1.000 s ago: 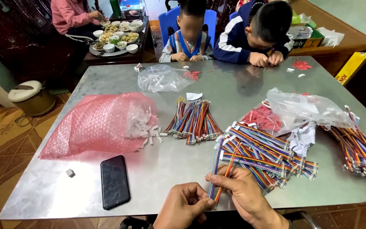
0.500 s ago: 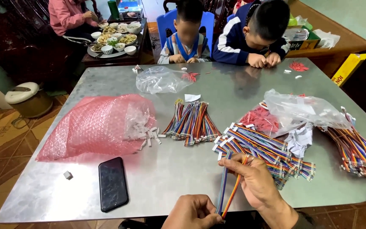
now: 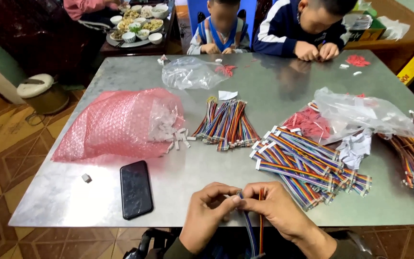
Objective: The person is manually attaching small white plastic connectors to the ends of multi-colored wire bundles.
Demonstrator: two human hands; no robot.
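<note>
Since half a second ago, both hands have drawn together at the near table edge. Left hand and right hand pinch thin coloured wires between pressed fingertips — the strands hang below the dull metal table. Flat rainbow ribbon cables lie fanned just beyond; pink bubble wrap and a glossy black phone sit left.

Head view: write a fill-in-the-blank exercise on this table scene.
1. Both hands, left hand and right hand, pinch a strip of rainbow ____ cable.
2. The black phone lies face ____ on the metal table.
3. The bubble wrap bag is ____ in colour.

Missing: ribbon; up; pink
</note>
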